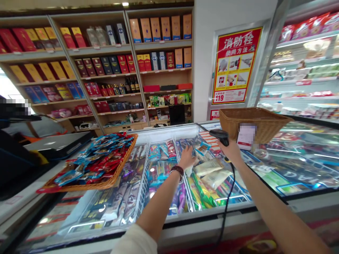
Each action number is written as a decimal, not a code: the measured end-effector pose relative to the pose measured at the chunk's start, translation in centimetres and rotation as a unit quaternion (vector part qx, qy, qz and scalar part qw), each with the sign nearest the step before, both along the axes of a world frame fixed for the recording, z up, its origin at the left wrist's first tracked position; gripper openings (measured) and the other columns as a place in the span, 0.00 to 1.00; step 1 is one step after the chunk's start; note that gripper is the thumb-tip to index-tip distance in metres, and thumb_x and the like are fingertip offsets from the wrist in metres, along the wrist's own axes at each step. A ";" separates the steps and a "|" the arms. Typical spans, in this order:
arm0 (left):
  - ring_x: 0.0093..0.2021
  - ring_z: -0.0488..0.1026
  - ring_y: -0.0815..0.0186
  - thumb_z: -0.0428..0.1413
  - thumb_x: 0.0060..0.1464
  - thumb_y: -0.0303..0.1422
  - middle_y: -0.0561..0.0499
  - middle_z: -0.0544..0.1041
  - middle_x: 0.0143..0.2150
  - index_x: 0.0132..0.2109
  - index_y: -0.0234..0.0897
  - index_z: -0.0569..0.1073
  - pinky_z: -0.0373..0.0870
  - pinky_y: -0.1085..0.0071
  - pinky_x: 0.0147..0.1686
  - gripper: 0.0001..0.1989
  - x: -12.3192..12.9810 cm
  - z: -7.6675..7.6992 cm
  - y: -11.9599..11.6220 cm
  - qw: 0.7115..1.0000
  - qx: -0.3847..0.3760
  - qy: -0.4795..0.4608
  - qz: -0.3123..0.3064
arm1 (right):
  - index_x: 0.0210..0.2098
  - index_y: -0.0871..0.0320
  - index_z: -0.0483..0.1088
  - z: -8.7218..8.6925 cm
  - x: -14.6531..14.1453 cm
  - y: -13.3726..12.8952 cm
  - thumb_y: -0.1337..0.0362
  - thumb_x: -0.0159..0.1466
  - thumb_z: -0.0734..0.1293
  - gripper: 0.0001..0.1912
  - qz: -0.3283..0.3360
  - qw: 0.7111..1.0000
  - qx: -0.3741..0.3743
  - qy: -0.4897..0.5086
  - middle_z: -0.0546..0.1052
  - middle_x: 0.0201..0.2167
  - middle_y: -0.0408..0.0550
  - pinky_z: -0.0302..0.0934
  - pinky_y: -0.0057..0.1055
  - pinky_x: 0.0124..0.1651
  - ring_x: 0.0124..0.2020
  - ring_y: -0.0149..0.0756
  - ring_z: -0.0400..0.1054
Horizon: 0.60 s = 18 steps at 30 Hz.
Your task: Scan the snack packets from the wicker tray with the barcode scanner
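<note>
My left hand [187, 157], with a dark beaded bracelet at the wrist, reaches over the freezer's packaged ice creams. Its fingers are spread near dark and blue wrappers [202, 148], and I cannot see whether they touch them. In my right hand [228, 148] is a black handheld scanner [220, 134], held above the freezer's back right part, its cable hanging down towards the front edge. Pale wrapped packs [209, 167] lie in a white wire basket between my arms.
An orange wicker tray [125, 155] of red and blue packets stands on the left. A brown wicker basket [254, 121] sits behind my right hand. Shelves of boxes [159, 42] line the back wall. The freezer's front edge [201, 220] crosses below my forearms.
</note>
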<state>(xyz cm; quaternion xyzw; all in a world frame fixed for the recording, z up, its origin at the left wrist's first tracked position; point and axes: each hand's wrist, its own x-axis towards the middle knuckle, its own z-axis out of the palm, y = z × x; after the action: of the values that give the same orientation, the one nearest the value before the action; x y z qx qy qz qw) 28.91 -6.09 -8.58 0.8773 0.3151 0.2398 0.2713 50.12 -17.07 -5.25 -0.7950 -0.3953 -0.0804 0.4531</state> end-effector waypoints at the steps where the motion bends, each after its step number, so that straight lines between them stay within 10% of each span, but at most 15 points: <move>1: 0.73 0.47 0.48 0.56 0.55 0.31 0.32 0.54 0.72 0.68 0.31 0.60 0.47 0.51 0.69 0.34 -1.3 0.4 0.4 1.000 0.019 0.006 0.009 | 0.33 0.56 0.71 0.1 -0.3 0.5 0.43 0.57 0.64 0.22 -0.005 1.000 0.010 0.003 0.73 0.21 0.50 0.58 0.35 0.29 0.28 0.47 0.71; 9: 0.65 0.63 0.51 0.54 0.57 0.29 0.35 0.67 0.64 0.61 0.33 0.69 0.57 0.53 0.65 0.24 -14.6 4.8 4.8 0.965 0.189 -0.033 0.178 | 0.29 0.55 0.68 1.6 -7.3 5.5 0.43 0.57 0.65 0.20 0.111 0.985 0.092 0.093 0.70 0.14 0.44 0.61 0.36 0.30 0.21 0.42 0.68; 18: 0.62 0.63 0.47 0.54 0.57 0.31 0.38 0.69 0.62 0.61 0.35 0.70 0.63 0.53 0.59 0.24 -30.2 7.9 5.5 0.857 0.251 0.075 0.444 | 0.32 0.55 0.70 0.5 -17.7 9.6 0.43 0.58 0.64 0.21 0.220 0.968 0.077 0.093 0.72 0.17 0.46 0.61 0.36 0.33 0.26 0.45 0.71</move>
<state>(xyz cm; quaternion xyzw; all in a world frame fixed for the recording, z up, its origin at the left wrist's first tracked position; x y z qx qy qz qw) -1.27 -0.57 -0.67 0.6979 0.6199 0.3388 -0.1178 32.40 -7.49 -4.74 -0.6549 -0.5094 0.0657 0.5544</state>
